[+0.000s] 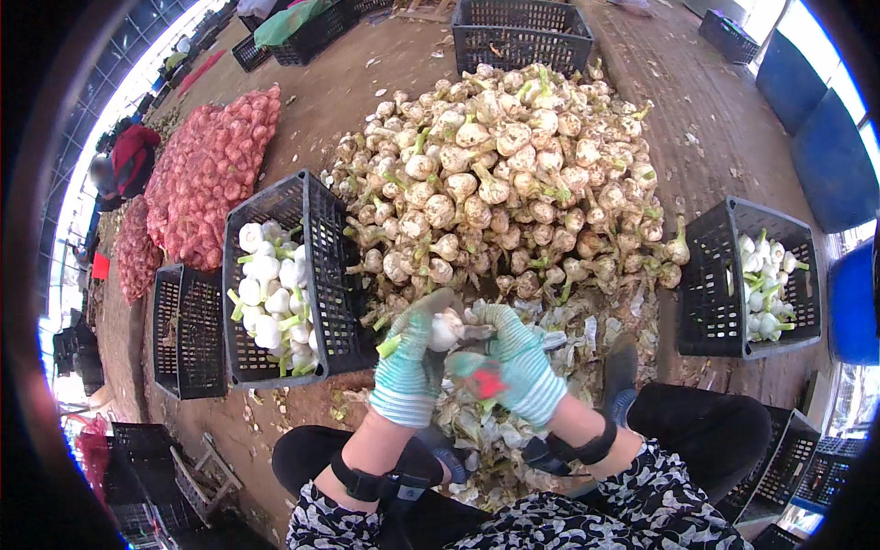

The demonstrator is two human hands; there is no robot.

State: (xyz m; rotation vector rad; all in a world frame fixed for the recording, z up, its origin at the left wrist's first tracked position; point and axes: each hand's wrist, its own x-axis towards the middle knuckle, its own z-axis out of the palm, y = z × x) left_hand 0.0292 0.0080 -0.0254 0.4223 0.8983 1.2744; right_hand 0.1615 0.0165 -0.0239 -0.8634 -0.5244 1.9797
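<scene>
My left hand, in a teal and white knit glove, is closed round a garlic bulb. A cut green stem pokes out on the left side of that hand. My right hand, gloved alike, pinches the loose brownish outer skin at the bulb's right side. Something red shows at its palm, too blurred to name. Just beyond both hands rises a big heap of unpeeled garlic, soil-stained and with short stems. Papery garlic skins lie beneath my hands, between my legs.
A black crate of white, cleaned garlic stands at left, another crate at right. Behind the heap is a black crate. Red net sacks of bulbs and a black crate lie further left. A person bends at far left.
</scene>
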